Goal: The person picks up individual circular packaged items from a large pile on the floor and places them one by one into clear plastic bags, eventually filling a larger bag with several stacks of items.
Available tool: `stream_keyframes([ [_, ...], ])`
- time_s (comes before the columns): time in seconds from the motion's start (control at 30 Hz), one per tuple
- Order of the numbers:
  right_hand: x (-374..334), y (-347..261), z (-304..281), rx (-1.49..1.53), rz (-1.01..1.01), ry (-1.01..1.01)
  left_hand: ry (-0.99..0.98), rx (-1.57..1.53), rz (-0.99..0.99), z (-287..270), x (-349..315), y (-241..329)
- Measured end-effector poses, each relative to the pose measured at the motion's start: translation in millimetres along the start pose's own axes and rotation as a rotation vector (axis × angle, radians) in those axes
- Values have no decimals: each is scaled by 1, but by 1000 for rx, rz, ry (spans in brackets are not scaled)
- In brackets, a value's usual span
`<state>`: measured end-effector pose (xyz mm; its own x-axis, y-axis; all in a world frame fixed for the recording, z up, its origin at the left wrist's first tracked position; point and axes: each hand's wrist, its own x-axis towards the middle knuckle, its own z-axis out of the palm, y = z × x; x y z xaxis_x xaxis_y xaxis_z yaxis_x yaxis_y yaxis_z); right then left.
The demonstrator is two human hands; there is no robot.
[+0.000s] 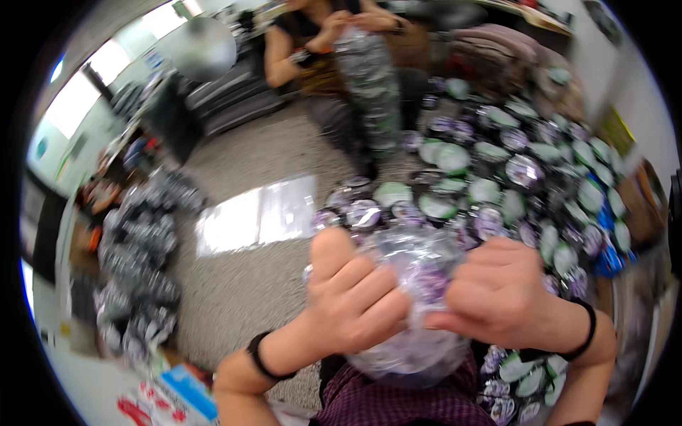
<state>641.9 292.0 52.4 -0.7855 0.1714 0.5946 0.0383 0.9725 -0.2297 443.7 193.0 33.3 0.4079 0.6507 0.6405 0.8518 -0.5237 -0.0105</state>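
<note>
Between my two hands is a clear plastic bag (405, 358), with something purple and pale showing through it. My left hand (355, 295) is closed on the bag's left side, knuckles up. On the right side my right hand (497, 287) grips the same bag, its thumb pointing inward. The bag rests against my lap, over dark purple checked cloth (394, 401). Just beyond it lies a large heap of round, flat packs (490, 192), purple-printed on one face and pale green-white on the other.
Flat clear bags (259, 213) lie on the grey carpet (249, 298). Filled bags (138, 263) are piled along the left. Across from me a person (320, 57) holds a tall filled bag (369, 85). Cardboard boxes (643, 206) and blue plastic (609, 234) stand at the right.
</note>
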Motion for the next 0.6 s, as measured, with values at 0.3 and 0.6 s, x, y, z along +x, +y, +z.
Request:
stream_keyframes([
  [0.3, -55, 59, 19, 71, 219, 14, -218, -1046, -576, 7, 18, 7],
  [0.6, -2, 20, -6, 256, -23, 462, -348, -965, -614, 9, 48, 15],
])
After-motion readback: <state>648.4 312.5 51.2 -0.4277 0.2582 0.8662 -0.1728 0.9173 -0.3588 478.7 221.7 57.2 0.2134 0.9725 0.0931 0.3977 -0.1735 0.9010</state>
